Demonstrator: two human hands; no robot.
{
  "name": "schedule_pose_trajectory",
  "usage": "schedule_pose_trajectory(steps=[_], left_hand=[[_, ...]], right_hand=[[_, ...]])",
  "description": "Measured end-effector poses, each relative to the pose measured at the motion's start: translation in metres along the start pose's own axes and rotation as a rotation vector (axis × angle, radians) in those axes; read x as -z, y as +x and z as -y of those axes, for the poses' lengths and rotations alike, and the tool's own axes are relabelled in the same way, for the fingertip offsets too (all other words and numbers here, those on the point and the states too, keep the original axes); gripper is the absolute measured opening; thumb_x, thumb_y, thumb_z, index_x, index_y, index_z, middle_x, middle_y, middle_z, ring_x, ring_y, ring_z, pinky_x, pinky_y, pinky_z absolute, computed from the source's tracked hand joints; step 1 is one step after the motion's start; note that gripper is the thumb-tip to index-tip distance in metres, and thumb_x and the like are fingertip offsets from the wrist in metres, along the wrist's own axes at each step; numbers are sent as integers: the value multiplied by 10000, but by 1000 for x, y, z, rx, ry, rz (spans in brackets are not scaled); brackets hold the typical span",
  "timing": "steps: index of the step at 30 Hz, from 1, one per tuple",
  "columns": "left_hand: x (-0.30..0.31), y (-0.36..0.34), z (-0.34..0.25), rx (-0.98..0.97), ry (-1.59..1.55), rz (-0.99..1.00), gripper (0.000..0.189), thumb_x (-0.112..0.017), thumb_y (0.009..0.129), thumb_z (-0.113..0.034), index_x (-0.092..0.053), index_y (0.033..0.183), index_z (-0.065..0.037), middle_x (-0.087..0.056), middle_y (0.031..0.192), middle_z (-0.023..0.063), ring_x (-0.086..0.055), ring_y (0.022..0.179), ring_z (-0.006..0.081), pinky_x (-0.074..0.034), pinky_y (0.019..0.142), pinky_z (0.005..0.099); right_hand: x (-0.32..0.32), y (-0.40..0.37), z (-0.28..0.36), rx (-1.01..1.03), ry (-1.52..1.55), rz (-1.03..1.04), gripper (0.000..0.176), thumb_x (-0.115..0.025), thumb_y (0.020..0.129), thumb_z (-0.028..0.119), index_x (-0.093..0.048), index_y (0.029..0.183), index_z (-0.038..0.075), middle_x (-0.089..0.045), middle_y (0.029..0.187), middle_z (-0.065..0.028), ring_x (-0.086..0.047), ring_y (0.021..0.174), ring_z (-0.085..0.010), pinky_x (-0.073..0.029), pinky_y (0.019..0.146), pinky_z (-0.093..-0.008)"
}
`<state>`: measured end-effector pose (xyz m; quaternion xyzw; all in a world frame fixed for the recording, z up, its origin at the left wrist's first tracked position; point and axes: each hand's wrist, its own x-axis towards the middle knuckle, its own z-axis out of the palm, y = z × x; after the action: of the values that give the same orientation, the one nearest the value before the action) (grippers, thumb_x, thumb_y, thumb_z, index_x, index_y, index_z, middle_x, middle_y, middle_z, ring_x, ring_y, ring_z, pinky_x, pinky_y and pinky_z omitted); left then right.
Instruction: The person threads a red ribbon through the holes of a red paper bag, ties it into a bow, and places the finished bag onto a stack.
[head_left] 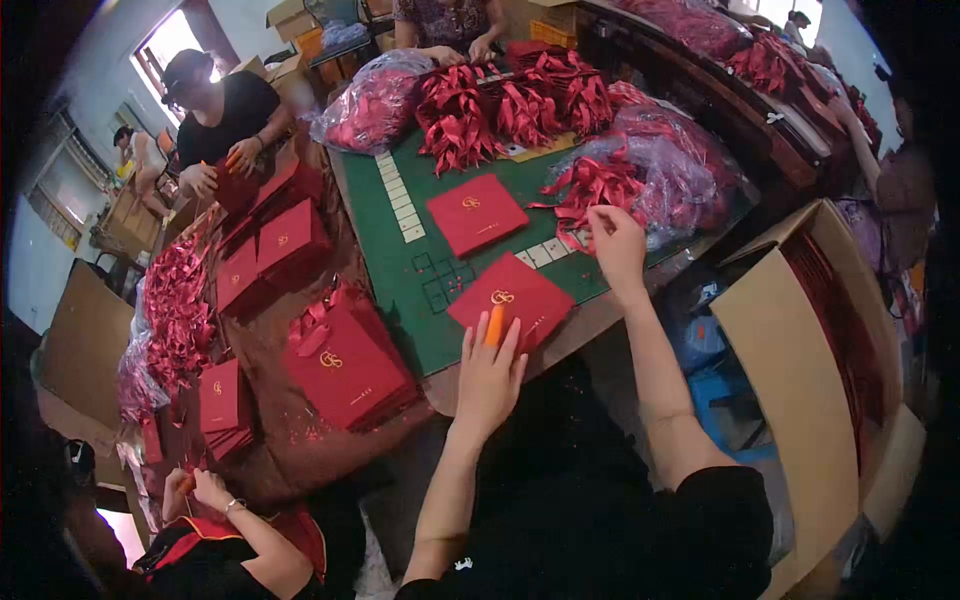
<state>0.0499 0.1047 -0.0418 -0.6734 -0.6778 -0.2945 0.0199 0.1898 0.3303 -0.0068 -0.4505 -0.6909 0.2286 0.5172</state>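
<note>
Workshop: people work at tables (385, 290) heaped with ribbons (178, 308) and bags (345, 365).

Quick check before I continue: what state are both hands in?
Left hand: open, resting on a red bag.
Right hand: fingers curled at red ribbons; can't tell if gripping.

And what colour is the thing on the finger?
Orange, best seen in the head view.

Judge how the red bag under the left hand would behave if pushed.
Lying flat, the red bag would probably slide under the left hand rather than roll or tip. Its straight edges suggest fairly stiff material; its slim look, a light weight.
</note>
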Motion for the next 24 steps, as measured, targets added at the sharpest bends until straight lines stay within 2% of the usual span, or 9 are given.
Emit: schedule_pose_trajectory(steps=[2, 8, 10, 12, 15, 18, 20, 22, 24], left_hand=[[-15, 3, -2, -21, 168, 172, 515, -599, 898, -250, -459, 1367, -89, -388, 1412, 236, -322, 1350, 383, -252, 1102, 517], [-12, -18, -35, -24, 305, 79, 531, -651, 830, -394, -554, 1264, -105, -532, 1218, 184, -499, 1107, 352, -421, 905, 471], [-7, -21, -41, 14, 277, 71, 456, -656, 831, -370, -602, 1195, -99, -562, 1163, 160, -522, 1058, 346, -425, 876, 457], [-9, -14, -35, 129, 264, 6, 432, -654, 839, -339, -598, 1190, -93, -560, 1164, 156, -518, 1057, 343, -423, 878, 461], [-15, 6, -11, 144, 320, -198, 472, -643, 851, -324, -557, 1248, -83, -522, 1215, 219, -467, 1168, 389, -399, 938, 494], [-32, 12, 5, 245, 312, -91, 609, -660, 837, -334, -461, 1358, -90, -484, 1245, 278, -450, 1183, 428, -380, 966, 497], [-30, 13, 3, 294, 214, -43, 648, -669, 823, -325, -436, 1375, -80, -482, 1248, 271, -463, 1150, 425, -379, 961, 500], [-29, 9, -5, 330, 240, -30, 665, -650, 827, -318, -409, 1390, -58, -445, 1301, 275, -449, 1155, 403, -364, 979, 497], [-28, 8, -5, 327, 171, -148, 718, -689, 791, -261, -379, 1403, -47, -451, 1281, 253, -447, 1155, 392, -366, 971, 488]], right_hand=[[2, 17, -38, 45, 68, -76, 169, -656, 849, 176, -689, 926, 30, -670, 817, -111, -643, 721, -235, -484, 647, -338], [0, 38, -47, 186, -112, 92, 186, -683, 813, 178, -699, 929, 33, -686, 863, -135, -668, 784, -266, -500, 693, -328], [-19, 50, -59, 255, -315, 175, 191, -671, 798, 206, -709, 915, 59, -680, 857, -133, -649, 827, -288, -498, 748, -399], [-32, 57, -59, 349, -717, 257, 191, -668, 765, 200, -715, 911, 88, -654, 897, -121, -599, 919, -303, -476, 820, -468], [-52, 65, -68, 305, -832, 442, 229, -681, 726, 236, -728, 939, 166, -604, 1048, -133, -529, 1059, -329, -448, 860, -461], [-54, 76, -51, 284, -903, 572, 173, -709, 719, 254, -748, 886, 229, -635, 974, -89, -558, 1021, -311, -440, 865, -483], [-51, 87, -49, 251, -783, 450, 137, -711, 731, 260, -755, 857, 229, -637, 993, -79, -559, 1039, -305, -430, 881, -511], [-51, 107, -64, 178, -333, 226, 234, -714, 755, 316, -744, 943, 179, -677, 973, -89, -627, 928, -296, -485, 815, -412], [-46, 136, -72, 225, -243, 194, 255, -701, 790, 303, -731, 964, 119, -695, 924, -105, -652, 856, -290, -493, 749, -359]])
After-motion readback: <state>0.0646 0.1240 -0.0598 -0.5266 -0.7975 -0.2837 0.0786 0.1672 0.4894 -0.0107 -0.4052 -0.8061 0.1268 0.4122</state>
